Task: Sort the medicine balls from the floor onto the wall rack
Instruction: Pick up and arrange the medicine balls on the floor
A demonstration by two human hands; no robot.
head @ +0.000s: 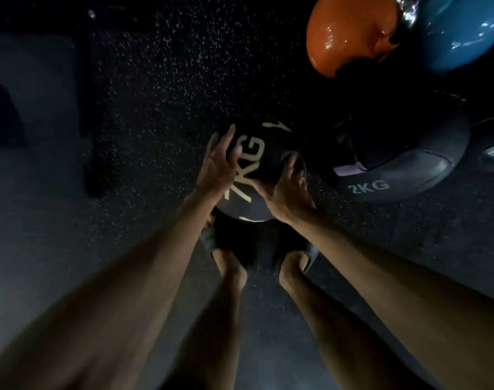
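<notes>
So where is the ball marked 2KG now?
In the head view, the 2KG ball lies on the speckled floor at the right, just beyond the right hand and beside the 7KG ball, below the orange ball.

Dim gym. Black speckled rubber floor [161, 88]; weight-marked medicine balls, 7KG ball [254, 164], 2KG ball [403, 164]; glossy orange ball [350, 35], blue ball [462, 32] upper right.

7kg ball [250, 175]: showing black with cream lettering
2kg ball [403, 164]: showing dark grey, purple patch
floor [161, 80]: showing black, pale speckles
</notes>
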